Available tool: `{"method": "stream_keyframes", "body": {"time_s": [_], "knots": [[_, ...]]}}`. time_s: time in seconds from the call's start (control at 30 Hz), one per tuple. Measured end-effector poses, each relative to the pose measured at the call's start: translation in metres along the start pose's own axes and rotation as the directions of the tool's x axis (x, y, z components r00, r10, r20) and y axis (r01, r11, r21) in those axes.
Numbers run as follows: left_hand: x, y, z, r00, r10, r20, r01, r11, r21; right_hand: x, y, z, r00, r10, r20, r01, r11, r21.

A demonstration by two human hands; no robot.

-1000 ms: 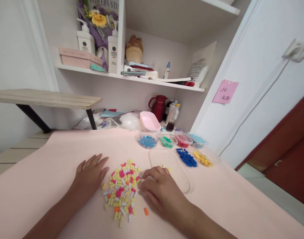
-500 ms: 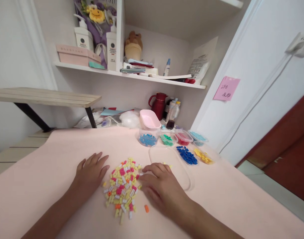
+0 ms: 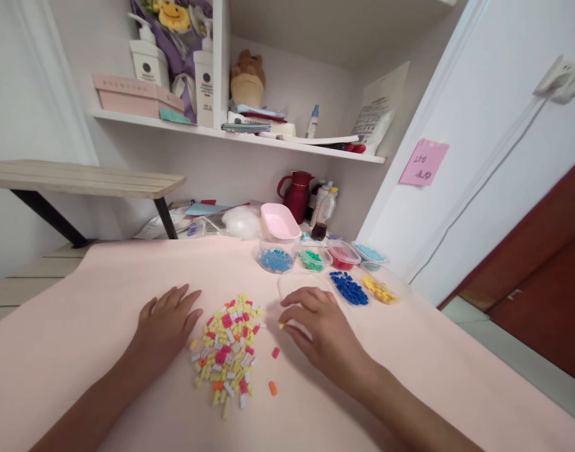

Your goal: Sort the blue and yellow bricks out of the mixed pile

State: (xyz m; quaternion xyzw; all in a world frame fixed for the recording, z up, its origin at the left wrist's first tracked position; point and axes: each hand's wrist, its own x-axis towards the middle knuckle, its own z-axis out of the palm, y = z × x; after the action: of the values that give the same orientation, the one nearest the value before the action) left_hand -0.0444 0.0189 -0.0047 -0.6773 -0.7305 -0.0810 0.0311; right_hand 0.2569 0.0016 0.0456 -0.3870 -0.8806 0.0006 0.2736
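A loose pile of small toy bricks in pale yellow, white, pink and orange lies between my hands. Left of it, my left hand rests on the table with its fingers spread, holding nothing. To the right of the pile, my right hand pinches a small yellow brick between thumb and fingers. Below that hand, a pink brick and an orange brick lie apart from the pile. A clear shallow tray sits behind my right hand, which partly hides it.
Behind are clear tubs of light blue bricks, green bricks and red bricks. Dark blue bricks and yellow bricks lie to the right. A pink container and a red jug stand under the shelf.
My right hand has drawn away from the pile to the right with a yellow brick pinched in it. A pink brick now lies apart from the pile. My left hand stays spread.
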Motion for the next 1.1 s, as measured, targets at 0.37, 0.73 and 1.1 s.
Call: {"method": "stream_keyframes", "body": {"time_s": [0.37,0.73,1.1], "knots": [[0.0,0.002,-0.003,1.0,-0.007,0.005,0.007,0.999,-0.032,-0.001,0.025,-0.015,0.994,0.101,-0.051,-0.105,0.989,-0.101],[-0.002,0.004,-0.001,1.0,-0.009,0.017,0.01,0.999,-0.049,-0.009,-0.033,0.021,0.948,-0.195,0.252,0.143,0.967,0.21],[-0.003,0.004,-0.002,1.0,0.0,0.018,0.001,0.999,-0.035,-0.011,-0.027,0.024,0.952,-0.138,0.273,0.092,0.98,0.174]]}}
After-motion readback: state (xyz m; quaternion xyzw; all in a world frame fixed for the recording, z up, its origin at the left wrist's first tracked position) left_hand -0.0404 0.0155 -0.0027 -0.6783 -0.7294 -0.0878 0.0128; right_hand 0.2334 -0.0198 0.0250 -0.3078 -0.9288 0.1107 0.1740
